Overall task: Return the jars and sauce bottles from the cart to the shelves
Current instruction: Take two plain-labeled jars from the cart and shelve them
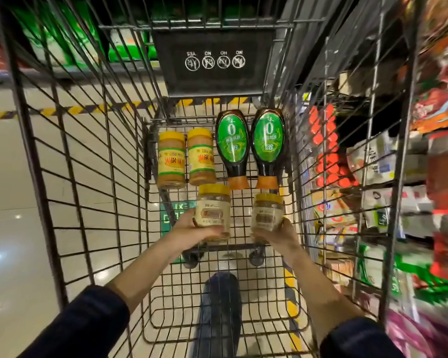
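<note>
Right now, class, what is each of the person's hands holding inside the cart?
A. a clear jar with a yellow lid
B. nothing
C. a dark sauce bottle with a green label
A: the left hand and right hand each grip a yellow-lidded clear jar; both green-labelled bottles lie untouched.

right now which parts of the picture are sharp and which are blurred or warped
Head view: the two sauce bottles and the jars in the left hand and right hand are fairly sharp; the shelves at right smear with motion blur; the cart wires bow from wide-angle distortion; glare spots mark the floor.
</note>
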Demonstrator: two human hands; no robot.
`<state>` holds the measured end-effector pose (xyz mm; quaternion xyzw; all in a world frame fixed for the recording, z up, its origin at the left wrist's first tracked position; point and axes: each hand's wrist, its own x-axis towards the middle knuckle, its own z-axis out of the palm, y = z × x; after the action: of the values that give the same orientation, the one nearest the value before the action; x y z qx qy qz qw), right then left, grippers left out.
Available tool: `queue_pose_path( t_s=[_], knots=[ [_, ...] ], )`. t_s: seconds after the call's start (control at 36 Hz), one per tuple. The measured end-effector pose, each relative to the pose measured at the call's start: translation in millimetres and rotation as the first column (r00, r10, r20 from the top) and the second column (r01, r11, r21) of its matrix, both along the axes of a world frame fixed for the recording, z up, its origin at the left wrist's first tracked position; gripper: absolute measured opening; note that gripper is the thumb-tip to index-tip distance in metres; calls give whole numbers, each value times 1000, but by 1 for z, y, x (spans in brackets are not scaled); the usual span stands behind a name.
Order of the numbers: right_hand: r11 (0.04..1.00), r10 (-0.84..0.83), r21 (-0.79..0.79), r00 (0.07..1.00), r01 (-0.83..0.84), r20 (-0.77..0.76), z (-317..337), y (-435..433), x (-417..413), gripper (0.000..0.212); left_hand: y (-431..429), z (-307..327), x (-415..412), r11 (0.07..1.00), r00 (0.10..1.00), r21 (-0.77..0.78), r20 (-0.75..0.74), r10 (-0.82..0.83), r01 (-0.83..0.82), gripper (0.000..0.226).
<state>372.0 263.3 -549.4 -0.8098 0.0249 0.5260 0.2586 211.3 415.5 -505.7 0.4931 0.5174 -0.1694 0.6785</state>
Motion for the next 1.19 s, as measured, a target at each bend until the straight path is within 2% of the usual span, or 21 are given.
queue_pose_path(
  t_s=[0.06,0.14,0.17,0.25,0.28,0.36,0.42,0.47,0.58,0.67,0.72,0.78,0.83,0.94,1.0,1.06,1.11,1.17,1.19],
  knots=[
    [997,-68,43,997,69,-42,2,2,1,38,0,2,-1,1000,1000,2,-7,-16,17,99],
    [971,-181,128,972,201,-151,11,1,1,37,-2,12,1,1000,1000,-2,3,-30,30,70],
    [958,-210,155,960,239,-184,18,1,0,41,-2,16,2,1000,1000,9,4,-30,30,67],
    [912,-256,243,922,330,-292,41,2,-2,53,-2,32,6,998,1000,58,5,1,-1,96],
    [898,-248,279,916,339,-314,50,3,-1,55,-2,38,7,997,1000,77,8,16,-17,98],
    [857,-249,360,908,369,-338,81,5,1,47,0,66,15,994,999,103,41,15,-19,82],
    [839,-260,389,908,380,-328,102,7,4,74,1,86,20,990,997,142,72,-23,13,63],
    [818,-284,418,910,394,-301,122,7,8,93,5,106,26,987,993,161,116,-30,11,70],
    [772,-285,528,936,353,-208,173,-1,13,93,5,151,39,949,979,308,163,-122,67,104],
    [703,-351,606,922,373,-162,212,-12,13,92,-3,192,48,923,955,380,247,-167,63,89],
    [658,-360,654,918,374,-163,236,-26,16,83,-10,220,54,890,928,451,302,-220,64,95],
    [609,-393,687,903,397,-173,260,-45,18,73,-22,246,60,858,887,509,367,-282,62,90],
    [600,-417,725,905,340,-79,290,-67,15,71,-39,273,65,836,854,539,384,-352,102,77],
    [545,-507,801,858,249,78,341,-125,-1,59,-84,323,68,792,756,599,462,-464,119,88],
    [530,-555,820,820,216,143,365,-159,-13,56,-114,346,66,788,704,600,502,-503,136,85],
    [502,-602,844,776,186,187,391,-196,-30,58,-147,365,62,793,644,592,552,-530,145,78],
    [506,-654,846,714,168,249,416,-237,-52,73,-183,385,54,789,571,593,597,-563,157,75],
    [504,-693,848,661,160,287,437,-281,-79,86,-222,402,44,786,498,594,636,-589,170,60],
    [509,-712,846,629,157,312,447,-303,-93,83,-242,410,39,781,466,600,648,-602,174,55]
  ],
)
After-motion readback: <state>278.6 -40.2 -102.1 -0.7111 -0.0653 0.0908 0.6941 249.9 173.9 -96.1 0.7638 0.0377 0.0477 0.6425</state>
